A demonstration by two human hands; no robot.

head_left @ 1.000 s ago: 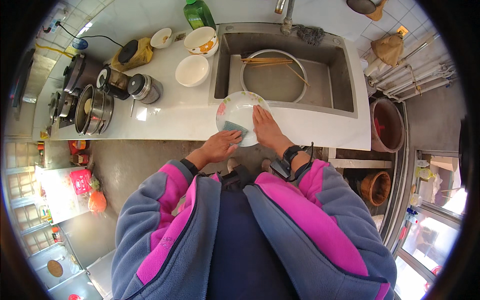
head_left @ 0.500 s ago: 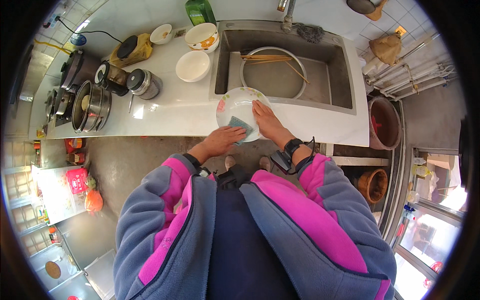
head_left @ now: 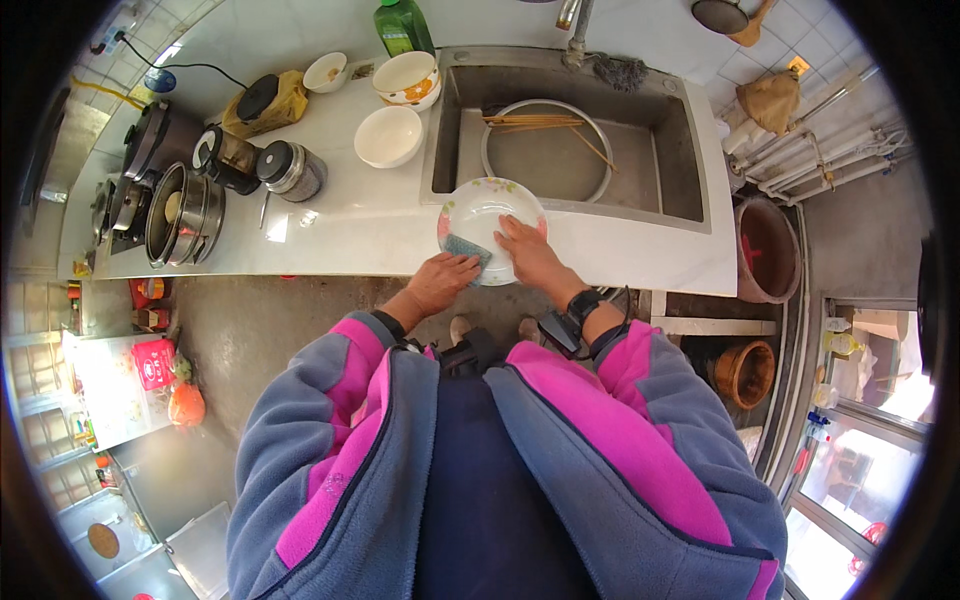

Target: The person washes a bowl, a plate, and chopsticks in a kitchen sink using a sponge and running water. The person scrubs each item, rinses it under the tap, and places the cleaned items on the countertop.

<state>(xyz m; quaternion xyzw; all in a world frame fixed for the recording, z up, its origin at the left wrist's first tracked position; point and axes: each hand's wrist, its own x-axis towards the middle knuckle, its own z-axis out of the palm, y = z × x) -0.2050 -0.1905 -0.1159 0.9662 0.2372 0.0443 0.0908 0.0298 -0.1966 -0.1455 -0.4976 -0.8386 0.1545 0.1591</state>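
Note:
A white plate with a floral rim [head_left: 485, 200] is at the counter's front edge, before the sink. My left hand [head_left: 445, 278] is closed on a blue-green cloth or sponge [head_left: 465, 250], pressing it against the plate's lower left part. My right hand [head_left: 532, 252] grips the plate from the right, fingers over its face and thumb not clearly visible. Just beyond, the steel sink [head_left: 655, 175] holds a large round metal basin [head_left: 545, 165] with wooden chopsticks [head_left: 530, 121] across it.
Left along the white counter [head_left: 330, 220] stand white bowls [head_left: 388, 135], lidded jars [head_left: 292, 172], steel pots [head_left: 205, 225] and appliances. A green bottle [head_left: 403, 28] and faucet [head_left: 576, 45] are behind. A bucket [head_left: 768, 250] and pipes [head_left: 815, 160] are right; a side table [head_left: 120, 395] is lower left.
The plate's flower pattern sits turned from before. My right fingers have moved a little lower on the plate; my left hand with the cloth has shifted slightly left.

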